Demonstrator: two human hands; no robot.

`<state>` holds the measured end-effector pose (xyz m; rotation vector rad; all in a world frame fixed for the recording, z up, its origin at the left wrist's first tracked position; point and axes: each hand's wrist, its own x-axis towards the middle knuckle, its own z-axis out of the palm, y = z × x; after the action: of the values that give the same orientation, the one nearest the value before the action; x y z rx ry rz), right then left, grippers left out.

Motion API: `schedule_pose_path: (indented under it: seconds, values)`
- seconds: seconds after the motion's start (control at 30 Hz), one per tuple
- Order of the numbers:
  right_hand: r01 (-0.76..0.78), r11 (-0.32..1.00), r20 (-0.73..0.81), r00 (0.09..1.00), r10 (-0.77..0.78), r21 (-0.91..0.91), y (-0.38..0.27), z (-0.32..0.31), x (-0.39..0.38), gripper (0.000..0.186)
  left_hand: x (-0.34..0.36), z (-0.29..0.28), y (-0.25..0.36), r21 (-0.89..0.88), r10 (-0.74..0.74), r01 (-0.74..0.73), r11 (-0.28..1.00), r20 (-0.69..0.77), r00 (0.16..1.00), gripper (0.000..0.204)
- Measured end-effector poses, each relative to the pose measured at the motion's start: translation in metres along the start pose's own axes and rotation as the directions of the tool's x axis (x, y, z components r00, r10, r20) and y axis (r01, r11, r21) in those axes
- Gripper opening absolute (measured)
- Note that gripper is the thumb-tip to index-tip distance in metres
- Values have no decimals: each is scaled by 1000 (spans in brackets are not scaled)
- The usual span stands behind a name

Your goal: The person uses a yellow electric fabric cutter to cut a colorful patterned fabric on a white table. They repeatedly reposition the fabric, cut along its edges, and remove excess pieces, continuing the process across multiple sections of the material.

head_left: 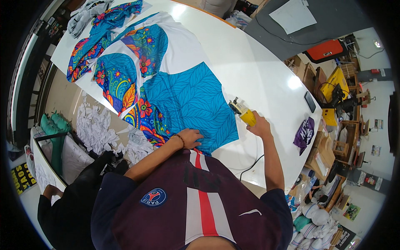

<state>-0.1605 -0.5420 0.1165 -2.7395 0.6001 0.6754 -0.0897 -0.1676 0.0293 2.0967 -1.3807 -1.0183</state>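
The teal leaf-print cloth (187, 100) lies flat across the middle of the table (250, 62), its lower edge reaching the near side, which I call 6 o'clock. The left hand (191, 138) rests on it there, palm down, fingers loosely extended and gripping nothing that I can see. At 3 o'clock the right hand (260, 126) is wrapped around a yellow power tool (248, 118), its metal head just beside the cloth's right border — from here I cannot tell whether the 2 touch.

To my eye the step in hand is cutting along that border, 1 hand steadying and 1 guiding. The next move would call for flat cloth, a firm left palm and a slow, even path, with the black cord (252, 166) at 5 o'clock kept out of the way.

The open room is on the right: the table runs bare from 1 to 4 o'clock, as far as a phone (309, 102) at 3 and a bunched purple cloth (304, 134) at 4, both near the right rim. The left is tighter — floral pieces (112, 77) crowd from 9 to 11 o'clock, some lying right at the table's left edge, with white scraps (93, 125) heaped beyond it at 8. A person in black (75, 212) is at 7 o'clock, close to that side, so elbow room there looks short.
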Motion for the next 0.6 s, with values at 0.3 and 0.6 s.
schedule_pose_path:
  seconds: [0.3, 0.6]
  values:
    - [-99, 990, -13, 995, 101, 100, -42, 7, 8, 82, 0, 0, -2, 4, 6, -6, 1000, 10, 1000, 43]
    - [-132, 974, -44, 989, 142, 183, -74, 11, 26, 69, 4, 5, -8, 19, 45, -45, 999, 0, 999, 44]
